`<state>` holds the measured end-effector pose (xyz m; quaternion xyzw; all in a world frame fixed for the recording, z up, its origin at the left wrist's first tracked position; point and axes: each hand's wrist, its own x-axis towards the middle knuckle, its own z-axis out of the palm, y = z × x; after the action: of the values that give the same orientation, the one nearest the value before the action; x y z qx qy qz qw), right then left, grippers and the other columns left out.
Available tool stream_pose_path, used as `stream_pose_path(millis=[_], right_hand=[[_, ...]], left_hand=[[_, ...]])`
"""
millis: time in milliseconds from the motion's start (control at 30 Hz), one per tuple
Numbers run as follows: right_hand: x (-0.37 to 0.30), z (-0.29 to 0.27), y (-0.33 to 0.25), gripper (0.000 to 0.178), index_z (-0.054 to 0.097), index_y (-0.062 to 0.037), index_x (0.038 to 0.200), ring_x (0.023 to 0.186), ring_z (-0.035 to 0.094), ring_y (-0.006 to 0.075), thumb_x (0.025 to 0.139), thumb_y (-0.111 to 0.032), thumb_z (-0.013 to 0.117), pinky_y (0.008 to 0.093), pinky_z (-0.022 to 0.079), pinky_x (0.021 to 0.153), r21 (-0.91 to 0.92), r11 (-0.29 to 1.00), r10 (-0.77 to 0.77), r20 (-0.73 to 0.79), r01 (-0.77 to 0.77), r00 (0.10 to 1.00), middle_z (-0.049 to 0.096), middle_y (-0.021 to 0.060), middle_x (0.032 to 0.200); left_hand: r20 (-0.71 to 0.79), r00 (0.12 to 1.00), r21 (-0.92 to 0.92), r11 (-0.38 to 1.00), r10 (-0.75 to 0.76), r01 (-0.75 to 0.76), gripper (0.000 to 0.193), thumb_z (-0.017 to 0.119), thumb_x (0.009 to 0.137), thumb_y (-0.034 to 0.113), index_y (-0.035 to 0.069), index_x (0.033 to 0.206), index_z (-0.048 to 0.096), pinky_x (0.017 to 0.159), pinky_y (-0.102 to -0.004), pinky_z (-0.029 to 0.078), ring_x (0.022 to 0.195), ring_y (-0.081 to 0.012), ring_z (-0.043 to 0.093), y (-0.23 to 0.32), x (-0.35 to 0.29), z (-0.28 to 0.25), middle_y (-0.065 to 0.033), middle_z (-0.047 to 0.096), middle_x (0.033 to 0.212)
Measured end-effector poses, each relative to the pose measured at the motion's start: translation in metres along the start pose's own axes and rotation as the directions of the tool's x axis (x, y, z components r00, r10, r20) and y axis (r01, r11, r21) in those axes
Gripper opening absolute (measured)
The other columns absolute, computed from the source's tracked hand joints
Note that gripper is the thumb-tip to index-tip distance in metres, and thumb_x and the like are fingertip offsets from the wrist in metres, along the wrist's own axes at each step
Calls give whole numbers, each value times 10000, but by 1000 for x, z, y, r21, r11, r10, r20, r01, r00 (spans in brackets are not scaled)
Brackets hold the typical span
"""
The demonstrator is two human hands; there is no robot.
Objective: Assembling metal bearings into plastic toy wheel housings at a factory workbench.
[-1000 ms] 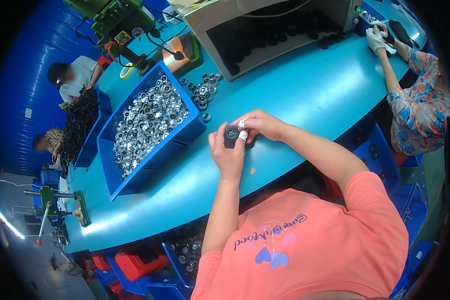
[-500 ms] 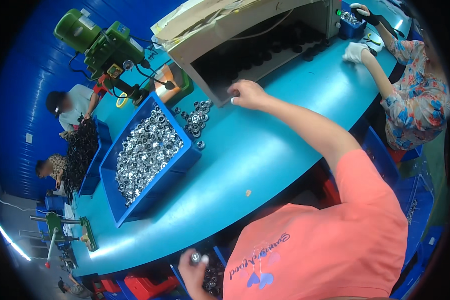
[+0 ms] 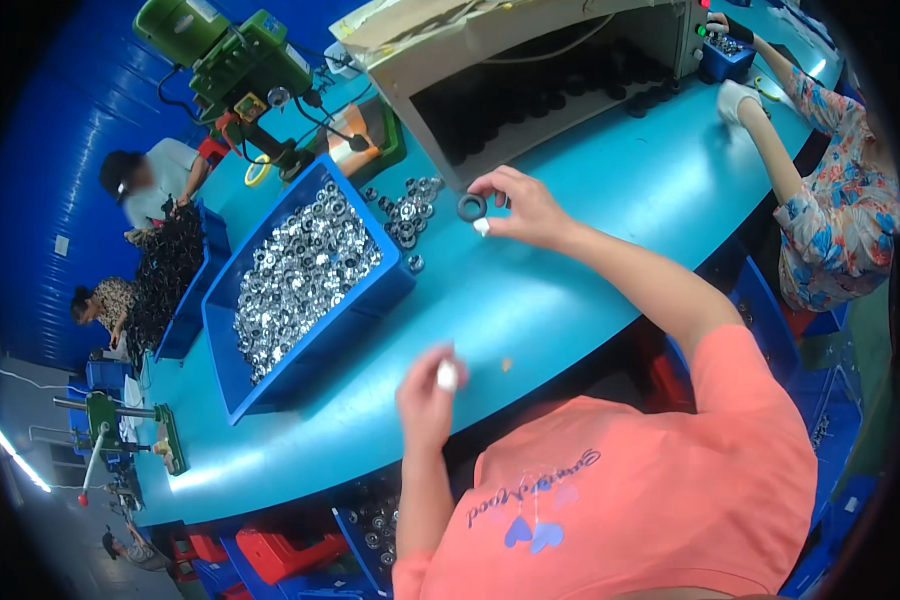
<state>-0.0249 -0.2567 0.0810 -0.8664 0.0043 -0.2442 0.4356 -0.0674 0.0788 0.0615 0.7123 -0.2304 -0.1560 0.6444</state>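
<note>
My right hand reaches out over the teal table and pinches a dark ring between thumb and fingers, just in front of the beige machine housing. A white cot covers one of its fingertips. My left hand is blurred at the near table edge, fingers curled, also with a white cot on a fingertip; whether it holds anything is hidden. A blue bin full of silver metal rings lies to the left of both hands.
Loose silver rings lie between the bin and the machine. A green drill press stands at the back left. A co-worker in a floral sleeve works at the right; two people sit far left. Bins of parts sit under the table.
My left hand came up from under the table to its near edge. My right hand drew back a little from the machine, the dark ring now showing between its fingers.
</note>
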Motion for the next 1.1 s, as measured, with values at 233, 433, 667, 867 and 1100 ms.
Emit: stream_pose_path(millis=[233, 433, 667, 867, 1100], right_hand=[[-61, 17, -52, 454, 685, -68, 1150, 948, 636, 209, 724, -154, 818, 343, 541, 812, 136, 983, -131, 82, 119, 988, 657, 71, 1051], [-30, 47, -19, 451, 676, -130, 1305, 1049, 604, 197, 862, -172, 753, 350, 510, 938, 475, 837, 85, 379, -272, 922, 620, 62, 1232], [8, 124, 5, 436, 691, -171, 1275, 1203, 546, 339, 847, -245, 725, 433, 472, 1018, -188, 963, -156, 185, 191, 970, 601, 97, 1326], [8, 143, 2, 334, 739, -202, 1158, 1174, 557, 287, 828, -243, 756, 452, 463, 1020, -317, 943, -37, 206, 102, 978, 639, 30, 1222], [-3, 112, 2, 306, 711, -94, 1075, 1011, 631, 319, 798, -214, 755, 416, 525, 889, -267, 955, -67, 240, 132, 968, 654, 113, 1064]], left_hand=[[225, 974, -781, 592, -32, 200, 559, 539, 1081, 309, 23, 1535, 383, 922, -429, 557, 1186, -312, 649, -10, 95, 60, -178, 613, 1336], [164, 986, -928, 340, 4, 153, 437, 532, 1077, 214, 45, 1477, 477, 973, -418, 561, 1110, -322, 660, -36, 92, 38, -225, 621, 1311], [127, 991, -903, 418, 39, 99, 482, 526, 1089, 295, 78, 1512, 446, 964, -405, 573, 1094, -294, 672, -46, 94, 26, -241, 605, 1335], [141, 989, -905, 410, 37, 114, 478, 532, 1085, 310, 74, 1496, 470, 948, -402, 575, 1076, -289, 675, -47, 94, 23, -235, 615, 1324], [166, 983, -902, 414, 78, 120, 460, 560, 1074, 307, 59, 1456, 499, 891, -398, 583, 1013, -270, 680, -41, 93, 25, -186, 639, 1250]])
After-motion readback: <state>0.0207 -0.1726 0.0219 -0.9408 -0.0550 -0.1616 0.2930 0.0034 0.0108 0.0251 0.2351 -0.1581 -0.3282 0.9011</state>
